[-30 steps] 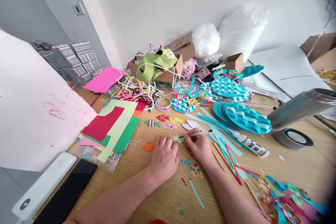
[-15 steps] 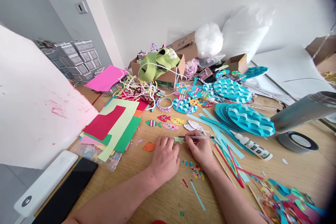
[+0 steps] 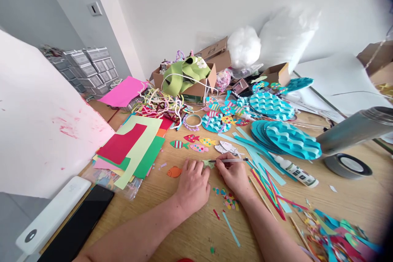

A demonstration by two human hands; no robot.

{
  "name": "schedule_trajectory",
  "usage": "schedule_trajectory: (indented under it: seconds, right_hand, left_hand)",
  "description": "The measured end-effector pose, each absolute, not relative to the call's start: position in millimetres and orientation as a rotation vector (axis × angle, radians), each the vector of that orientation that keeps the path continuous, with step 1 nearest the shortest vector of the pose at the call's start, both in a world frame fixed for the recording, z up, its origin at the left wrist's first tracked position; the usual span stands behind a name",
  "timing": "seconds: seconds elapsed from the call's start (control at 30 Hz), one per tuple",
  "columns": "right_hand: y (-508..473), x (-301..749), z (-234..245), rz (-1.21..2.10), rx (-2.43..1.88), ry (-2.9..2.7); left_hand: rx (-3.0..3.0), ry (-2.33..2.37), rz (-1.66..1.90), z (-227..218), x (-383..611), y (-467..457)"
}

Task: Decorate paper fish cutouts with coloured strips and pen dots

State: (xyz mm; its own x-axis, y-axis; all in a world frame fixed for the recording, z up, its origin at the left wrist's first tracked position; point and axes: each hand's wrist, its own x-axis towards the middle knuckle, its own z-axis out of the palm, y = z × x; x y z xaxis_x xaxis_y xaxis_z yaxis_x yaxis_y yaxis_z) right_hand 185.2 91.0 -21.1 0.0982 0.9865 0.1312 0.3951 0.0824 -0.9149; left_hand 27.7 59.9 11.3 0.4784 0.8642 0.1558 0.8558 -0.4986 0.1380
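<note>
In the middle of the table my left hand point(image 3: 194, 184) lies with its fingers bent and together, pressing down the left end of a light green paper fish point(image 3: 208, 164). My right hand point(image 3: 232, 172) pinches a slim pen point(image 3: 235, 160), whose tip is at the fish. Left of my left hand lies an orange paper fish point(image 3: 174, 171). Beyond both hands sit several decorated paper fish, among them a striped one point(image 3: 179, 144), a pink one point(image 3: 199, 147) and a white one point(image 3: 227, 146). Small coloured paper dots point(image 3: 230, 201) are scattered between my forearms.
Coloured paper sheets point(image 3: 147, 147) are stacked at left, near a black phone point(image 3: 80, 221). At right are blue wavy paper discs point(image 3: 291, 139), a glue bottle point(image 3: 299, 173), paper strips point(image 3: 270, 190), a tape roll point(image 3: 348, 166), a metal flask point(image 3: 356, 129) and paper scraps point(image 3: 340, 233).
The pen has tilted slightly in my right hand, its rear end shifting a little. My left hand stays in place on the green fish.
</note>
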Motion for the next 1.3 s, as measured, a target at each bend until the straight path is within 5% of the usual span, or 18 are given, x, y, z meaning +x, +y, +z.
schedule_trajectory:
  seconds: [1.3]
  right_hand:
    - [92.1,186.2,-24.1,0.803,-1.498,-1.449]
  left_hand:
    - [2.670,1.549,0.319,10.7,27.3,59.5]
